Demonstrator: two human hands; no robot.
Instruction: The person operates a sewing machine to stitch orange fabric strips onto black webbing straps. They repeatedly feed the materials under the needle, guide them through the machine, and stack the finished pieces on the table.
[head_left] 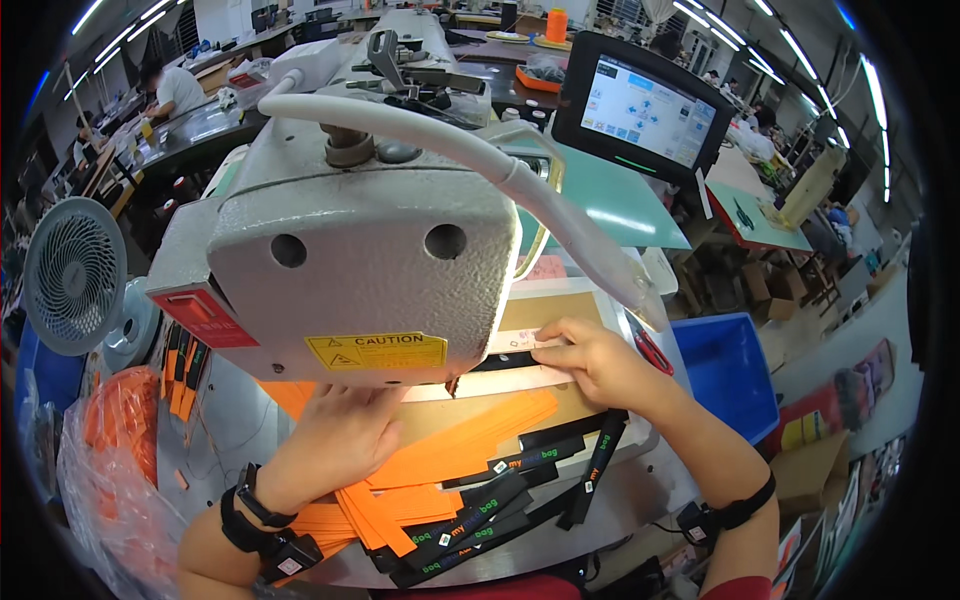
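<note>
My right hand (590, 360) pinches the right end of a black strip (505, 361) with thumb and fingertips. The strip lies in the slot of a tan flat template (560, 308), beside a pale band. My left hand (345, 440) rests palm down at the template's left, its fingertips hidden behind the head of a white sewing machine (360, 240). Orange strips (460, 437) are spread in front of both hands, partly over the template. Black printed strips (480, 510) lie in a loose pile nearer to me.
A blue bin (722, 375) stands to the right, with red-handled scissors (652, 348) near it. A lit control screen (640, 105) rises behind. At left are a fan (78, 275) and a plastic bag of orange pieces (125, 430). People sit at far tables.
</note>
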